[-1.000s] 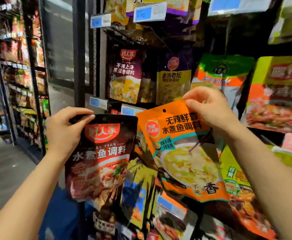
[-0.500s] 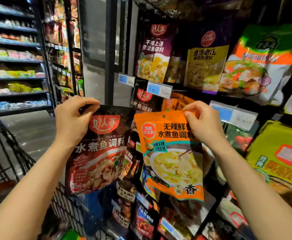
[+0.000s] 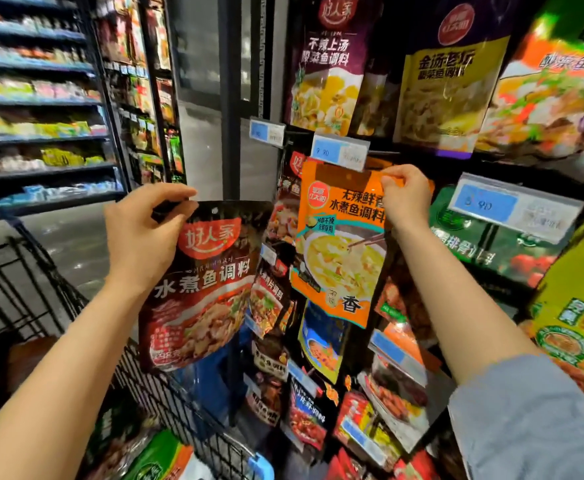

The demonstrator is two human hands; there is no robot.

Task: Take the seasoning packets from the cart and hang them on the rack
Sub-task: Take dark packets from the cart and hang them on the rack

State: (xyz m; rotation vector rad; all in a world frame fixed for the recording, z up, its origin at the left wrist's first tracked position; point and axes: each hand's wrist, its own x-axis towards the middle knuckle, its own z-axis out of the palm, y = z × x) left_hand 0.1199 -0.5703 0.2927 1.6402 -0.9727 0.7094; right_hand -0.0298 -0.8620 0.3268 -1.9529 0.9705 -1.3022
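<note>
My left hand (image 3: 141, 237) pinches the top edge of a dark red seasoning packet (image 3: 200, 289), held up in front of the rack. My right hand (image 3: 404, 199) grips the top right corner of an orange seasoning packet (image 3: 339, 244). The orange packet's top edge sits just under a price tag (image 3: 339, 151) on a rack peg. The black wire cart (image 3: 24, 289) stands at lower left, with more packets (image 3: 152, 455) lying in it. The rack (image 3: 439, 161) fills the right side, hung with many packets.
Purple and yellow packets (image 3: 325, 64) hang in the row above. A green packet (image 3: 484, 244) and a yellow one (image 3: 574, 306) hang to the right. Store shelves (image 3: 37, 98) run along the aisle at left. A dark pillar (image 3: 231, 98) stands beside the rack.
My right hand has lifted the orange packet up to the peg under the price tag. The left hand keeps the dark red packet at about the same spot. The view has tilted down.
</note>
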